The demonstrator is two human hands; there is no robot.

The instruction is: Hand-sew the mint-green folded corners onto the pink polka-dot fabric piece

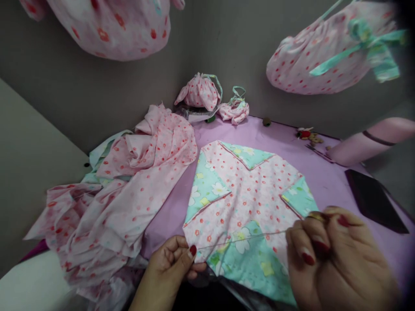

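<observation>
The left hand (174, 261) pinches the near-left corner of the patterned cloth (249, 183) between thumb and fingers; the right hand (340, 255) is curled closed, thumb pressed to the fingers, with a thread (241, 239) running into it. Whether it also grips a needle, I cannot tell. The thread looks nearly straight between the hands, so a hard pull might pucker the cloth or snap the strand; a slack one could loop and knot. The cloth lies at the middle of the purple-covered desk (171, 220), its near flap at the front edge, where its weight could drag it lapward if the left pinch loosened. Along the desk's left edge, the loose fabric heap (129, 190) might slide over and get caught up. Near the right edge, the leaning-looking pink bottle (363, 144) could topple if an elbow swung wide.
</observation>
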